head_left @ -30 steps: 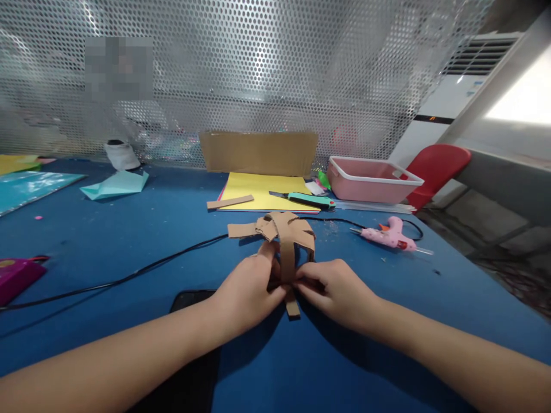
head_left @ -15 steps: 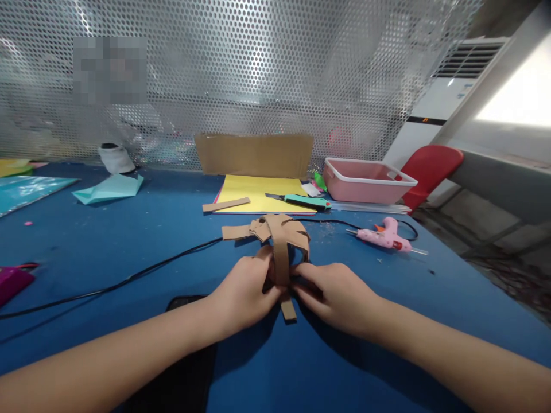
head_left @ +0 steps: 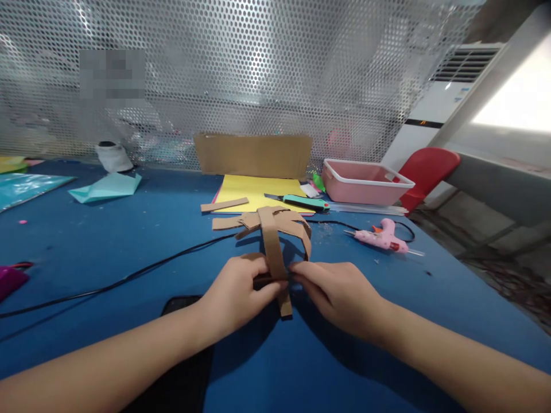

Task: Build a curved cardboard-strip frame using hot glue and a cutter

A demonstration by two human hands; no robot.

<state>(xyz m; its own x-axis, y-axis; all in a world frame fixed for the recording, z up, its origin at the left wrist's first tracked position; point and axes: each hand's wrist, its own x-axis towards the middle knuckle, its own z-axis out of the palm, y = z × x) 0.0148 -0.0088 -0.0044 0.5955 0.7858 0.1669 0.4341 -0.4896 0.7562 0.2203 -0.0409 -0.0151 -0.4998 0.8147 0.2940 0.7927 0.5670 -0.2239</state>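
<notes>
Bent brown cardboard strips form a cage-like cardboard frame [head_left: 270, 238] in front of me, with loose strip ends sticking out to the left and toward me. My left hand [head_left: 236, 289] pinches its lower near side, thumb in front, fingers partly behind a strip. From the right, my right hand [head_left: 340, 295] is closed with thumb and finger pressed at the same lower edge, beside the upright strip. The fingertips of both hands are partly hidden. Beyond the frame lie a flat cardboard strip [head_left: 224, 205] and a green utility knife [head_left: 305, 202] with its blade out.
A pink glue gun [head_left: 383, 236] lies at right. Behind it are clear glue sticks [head_left: 365, 209] and a pink basket [head_left: 365, 192]. A cardboard sheet [head_left: 253, 155] leans at the back behind yellow paper [head_left: 258, 186]. A black phone-like slab [head_left: 185, 373] sits under my left forearm; a black cable [head_left: 150, 269] crosses left.
The cardboard frame has tilted and opened out somewhat, its left strip end shifting left and up. Both hands stay at its lower near edge, with my left hand slightly further left.
</notes>
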